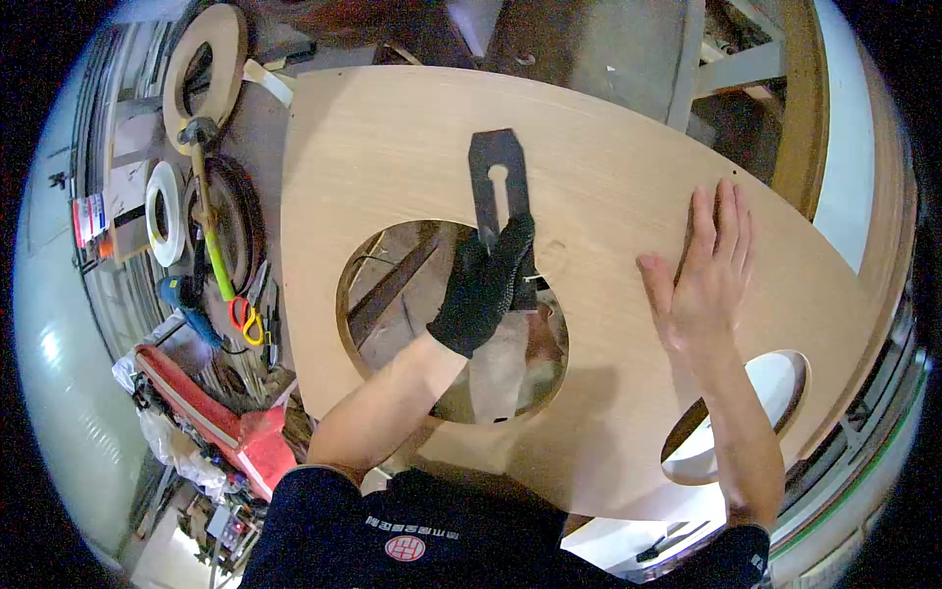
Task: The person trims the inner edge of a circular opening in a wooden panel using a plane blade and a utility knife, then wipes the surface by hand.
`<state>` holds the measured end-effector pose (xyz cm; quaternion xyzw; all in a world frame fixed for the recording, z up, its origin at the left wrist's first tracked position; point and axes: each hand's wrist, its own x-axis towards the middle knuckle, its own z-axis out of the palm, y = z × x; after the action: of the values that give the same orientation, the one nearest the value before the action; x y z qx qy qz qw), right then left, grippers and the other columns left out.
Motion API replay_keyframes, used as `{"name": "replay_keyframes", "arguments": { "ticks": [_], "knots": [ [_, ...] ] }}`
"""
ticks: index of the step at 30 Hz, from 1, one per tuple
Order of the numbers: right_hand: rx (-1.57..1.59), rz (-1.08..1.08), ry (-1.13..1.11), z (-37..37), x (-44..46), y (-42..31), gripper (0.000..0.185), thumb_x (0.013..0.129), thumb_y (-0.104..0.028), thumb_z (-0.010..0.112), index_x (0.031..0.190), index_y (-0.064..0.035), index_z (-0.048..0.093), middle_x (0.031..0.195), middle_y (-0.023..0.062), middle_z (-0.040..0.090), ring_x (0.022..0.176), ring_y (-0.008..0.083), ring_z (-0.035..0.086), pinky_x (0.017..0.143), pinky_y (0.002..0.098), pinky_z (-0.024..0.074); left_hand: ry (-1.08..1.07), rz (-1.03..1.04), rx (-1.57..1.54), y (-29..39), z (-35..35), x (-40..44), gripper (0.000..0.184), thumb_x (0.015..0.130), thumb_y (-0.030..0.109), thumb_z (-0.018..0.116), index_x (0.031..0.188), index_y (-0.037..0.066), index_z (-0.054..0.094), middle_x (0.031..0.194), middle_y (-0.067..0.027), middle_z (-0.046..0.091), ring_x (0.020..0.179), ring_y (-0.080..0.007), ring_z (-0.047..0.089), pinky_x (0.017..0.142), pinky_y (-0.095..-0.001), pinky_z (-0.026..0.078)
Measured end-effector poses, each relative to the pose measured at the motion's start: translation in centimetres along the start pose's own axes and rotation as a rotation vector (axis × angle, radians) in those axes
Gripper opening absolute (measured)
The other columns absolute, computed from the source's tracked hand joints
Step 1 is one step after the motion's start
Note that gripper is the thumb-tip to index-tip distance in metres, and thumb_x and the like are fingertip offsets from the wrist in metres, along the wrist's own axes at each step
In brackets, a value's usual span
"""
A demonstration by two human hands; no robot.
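A wide pale wooden panel lies in front of me, with a large round hole and a smaller oval hole cut through it. My left hand, in a black glove, is closed around a dark flat plane blade with a keyhole slot. The blade's clipped end points away from me, over the panel. Beneath this hand is the large round hole. My bare right hand rests flat on the panel's right side, fingers stretched out, holding nothing. Beside that forearm is the oval hole.
At the left stand a hammer with a yellow-green grip, red-and-yellow scissors, a blue power tool, a wooden ring and a white roll. A red machine part sits lower left. Wooden framing stands at the far right.
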<state>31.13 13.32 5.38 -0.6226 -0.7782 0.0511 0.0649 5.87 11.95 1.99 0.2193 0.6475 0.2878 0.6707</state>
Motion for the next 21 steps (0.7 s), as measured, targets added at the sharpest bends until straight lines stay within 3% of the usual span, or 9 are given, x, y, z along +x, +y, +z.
{"name": "replay_keyframes", "arguments": {
  "ticks": [4, 5, 6, 9, 12, 15, 16, 19, 21],
  "knots": [
    [-0.008, -0.001, 0.006, 0.0, 0.3, -0.4, 0.081, 0.088, -0.043, 0.069, 0.149, 0.0000, 0.039, 0.157, 0.0268, 0.032, 0.149, 0.0443, 0.025, 0.122, 0.0575, 0.0183, 0.081, 0.037, -0.186, -1.9, 2.9, -0.1, 0.028, 0.095, 0.033, 0.074, 0.091, 0.006, 0.065, 0.075, -0.0008, 0.061, 0.066, -0.0083, 0.060, 0.055, -0.0280, 0.045],
    [-0.021, 0.008, 0.000, 0.0, 0.4, -0.5, 0.080, 0.087, -0.043, 0.070, 0.148, 0.0000, 0.040, 0.157, 0.0267, 0.032, 0.148, 0.0444, 0.026, 0.121, 0.0574, 0.0186, 0.079, 0.028, 0.032, -2.1, 3.8, -0.4, 0.024, 0.094, 0.025, 0.076, 0.094, 0.005, 0.064, 0.075, -0.0021, 0.061, 0.067, -0.0091, 0.060, 0.054, -0.0289, 0.046],
    [-0.039, 0.019, 0.000, 0.0, 0.5, -0.8, 0.078, 0.087, -0.042, 0.070, 0.147, 0.0001, 0.041, 0.157, 0.0266, 0.032, 0.148, 0.0444, 0.026, 0.121, 0.0574, 0.0189, 0.106, 0.148, -0.163, -3.3, 5.7, -0.5, 0.022, 0.094, 0.023, 0.076, 0.094, 0.004, 0.064, 0.074, -0.0021, 0.062, 0.066, -0.0094, 0.059, 0.054, -0.0285, 0.046],
    [-0.026, 0.034, 0.015, -0.3, 0.7, -0.8, 0.070, 0.090, -0.034, 0.067, 0.146, 0.0002, 0.043, 0.157, 0.0260, 0.034, 0.147, 0.0435, 0.028, 0.121, 0.0552, 0.0202, -0.137, -0.079, -0.218, -4.6, 4.3, -0.8, 0.022, 0.097, 0.023, 0.072, 0.092, 0.002, 0.067, 0.075, -0.0026, 0.064, 0.065, -0.0103, 0.058, 0.056, -0.0279, 0.046],
    [0.145, 0.049, 0.048, -0.7, -0.3, -0.3, 0.062, 0.092, -0.025, 0.066, 0.144, 0.0003, 0.045, 0.156, 0.0252, 0.036, 0.147, 0.0426, 0.032, 0.121, 0.0524, 0.0234, -0.204, 0.030, 0.119, -4.8, 2.1, 0.1, 0.039, 0.100, 0.038, 0.065, 0.092, 0.001, 0.073, 0.077, -0.0078, 0.069, 0.063, -0.0148, 0.061, 0.059, -0.0309, 0.049],
    [0.308, 0.091, 0.008, -1.2, -3.1, 0.9, 0.061, 0.090, -0.021, 0.068, 0.143, 0.0007, 0.046, 0.157, 0.0249, 0.035, 0.147, 0.0421, 0.031, 0.121, 0.0521, 0.0238, -0.201, 0.242, 0.250, -3.1, -0.3, -0.5, 0.042, 0.100, 0.041, 0.063, 0.096, 0.000, 0.073, 0.080, -0.0099, 0.071, 0.067, -0.0161, 0.065, 0.063, -0.0326, 0.050],
    [0.352, 0.114, -0.016, -1.5, -4.6, 1.1, 0.062, 0.089, -0.020, 0.070, 0.143, 0.0009, 0.045, 0.158, 0.0249, 0.034, 0.148, 0.0420, 0.030, 0.122, 0.0525, 0.0233, -0.193, 0.142, 0.140, -2.1, -0.6, -1.3, 0.036, 0.100, 0.035, 0.064, 0.095, 0.001, 0.073, 0.079, -0.0100, 0.071, 0.070, -0.0158, 0.066, 0.065, -0.0319, 0.051],
    [0.338, 0.267, -0.008, -2.6, -9.1, 1.7, 0.065, 0.087, -0.017, 0.072, 0.143, 0.0009, 0.045, 0.158, 0.0249, 0.033, 0.148, 0.0426, 0.030, 0.122, 0.0515, 0.0240, -0.076, 0.178, 0.353, -0.9, -1.3, -2.8, 0.030, 0.100, 0.030, 0.064, 0.097, 0.002, 0.073, 0.086, -0.0089, 0.072, 0.074, -0.0169, 0.066, 0.067, -0.0313, 0.053],
    [0.233, 0.310, 0.017, -3.0, -12.5, 2.3, 0.068, 0.086, -0.018, 0.072, 0.144, 0.0018, 0.043, 0.159, 0.0255, 0.031, 0.148, 0.0435, 0.028, 0.122, 0.0511, 0.0234, -0.080, 0.370, 0.326, -4.0, -4.5, -1.2, 0.024, 0.101, 0.024, 0.065, 0.103, 0.002, 0.072, 0.096, -0.0054, 0.072, 0.084, -0.0162, 0.065, 0.077, -0.0307, 0.053]
  ]
}}
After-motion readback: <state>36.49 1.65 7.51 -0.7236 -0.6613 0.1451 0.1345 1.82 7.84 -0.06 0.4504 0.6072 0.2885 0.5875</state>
